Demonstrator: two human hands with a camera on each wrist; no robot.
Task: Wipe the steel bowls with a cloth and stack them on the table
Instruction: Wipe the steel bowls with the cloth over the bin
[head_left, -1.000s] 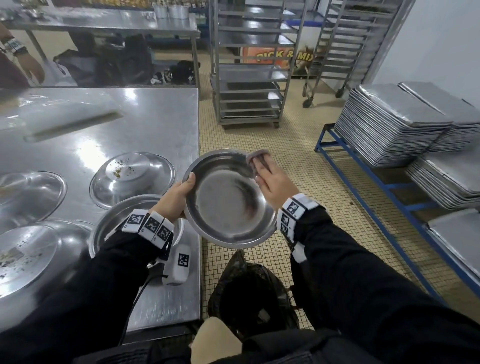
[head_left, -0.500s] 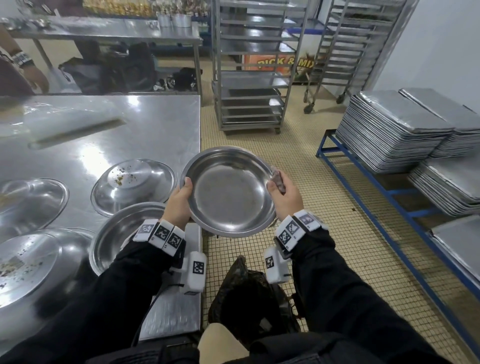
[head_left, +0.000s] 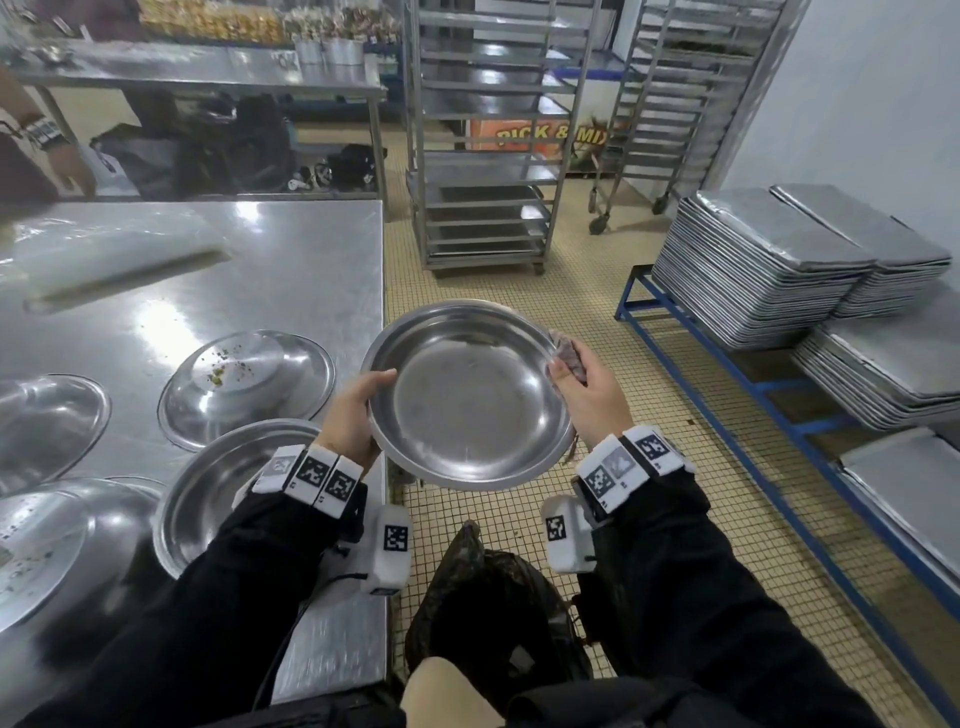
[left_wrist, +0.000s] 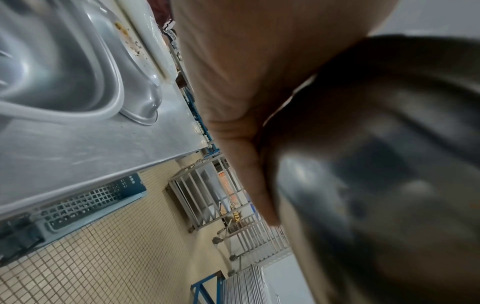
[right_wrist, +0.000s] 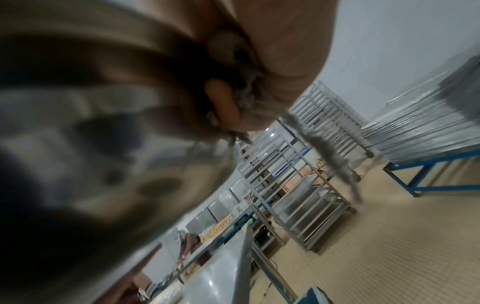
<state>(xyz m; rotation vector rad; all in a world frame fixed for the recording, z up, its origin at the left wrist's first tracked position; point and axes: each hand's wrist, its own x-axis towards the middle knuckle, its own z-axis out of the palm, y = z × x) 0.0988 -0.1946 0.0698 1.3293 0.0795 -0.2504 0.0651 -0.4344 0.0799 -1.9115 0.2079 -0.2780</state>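
Note:
I hold a shallow steel bowl (head_left: 467, 400) over the floor just off the table's right edge, its hollow facing me. My left hand (head_left: 356, 410) grips the bowl's left rim, thumb on the inside; the left wrist view shows that hand (left_wrist: 233, 102) against the bowl's underside (left_wrist: 376, 164). My right hand (head_left: 584, 395) clutches a grey cloth (head_left: 569, 356) against the right rim. A frayed strand of the cloth (right_wrist: 324, 148) hangs below my right hand (right_wrist: 272, 61). An upright bowl (head_left: 228, 488) sits on the table (head_left: 291, 270) under my left wrist.
Several upturned bowls lie on the table, one with food crumbs (head_left: 247, 384). A black bag (head_left: 493, 603) sits on the tiled floor below the held bowl. Wheeled tray racks (head_left: 483, 156) stand ahead. Stacks of baking trays (head_left: 769, 270) rest on a blue frame at right. Another person's hand (head_left: 67, 166) is at far left.
My right hand with the cloth has moved from inside the bowl out to its right rim. The bowl has tilted flatter and shifted slightly right.

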